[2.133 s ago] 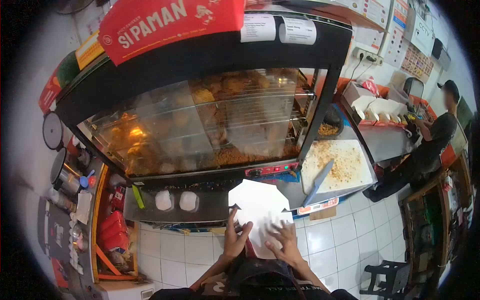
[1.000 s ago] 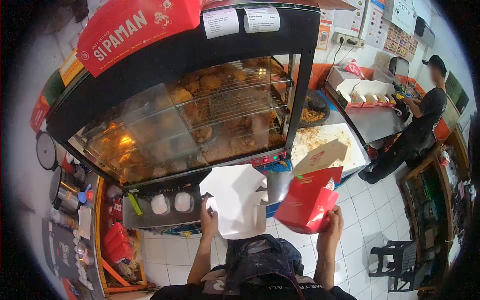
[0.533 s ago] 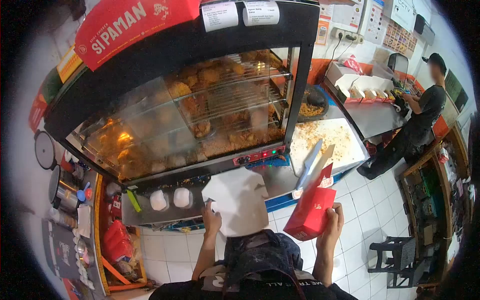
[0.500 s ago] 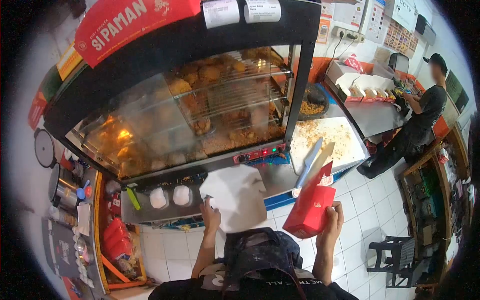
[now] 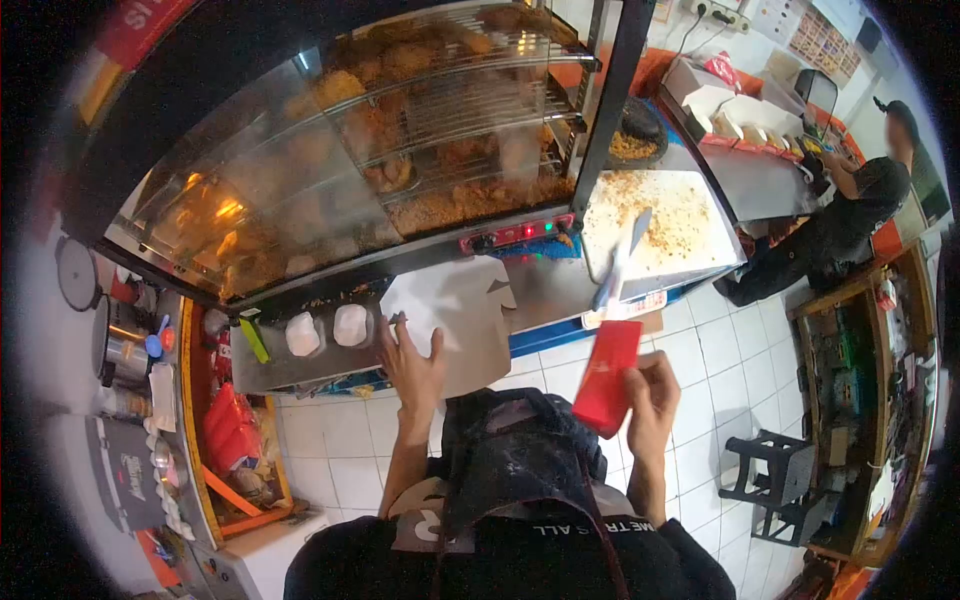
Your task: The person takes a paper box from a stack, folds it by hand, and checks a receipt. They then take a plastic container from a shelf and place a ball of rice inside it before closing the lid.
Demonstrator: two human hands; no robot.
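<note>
My left hand (image 5: 412, 368) lies with its fingers spread on a white unfolded cardboard carton (image 5: 450, 310), which rests at the front of the steel counter. Well to the right, my right hand (image 5: 652, 398) grips a red cardboard carton (image 5: 608, 380) by its right side, out past the counter's front edge. Just behind the red carton is a knife (image 5: 622, 262) on a crumb-covered white board (image 5: 690, 230). Two small white wrapped bundles (image 5: 350, 325) sit left of the white cardboard, and a bright green strip (image 5: 254, 340) lies beyond them.
A glass warming cabinet (image 5: 400, 150) full of fried food stands over the counter. Another person (image 5: 860, 190) works at the right-hand table beside several open food boxes (image 5: 735, 125). Black stools (image 5: 770, 465) stand on the tiled floor near wooden shelves (image 5: 850, 400).
My left hand has spread its fingers over the white cardboard. My right hand has lifted the red carton slightly and turned it. The camera view has tilted down.
</note>
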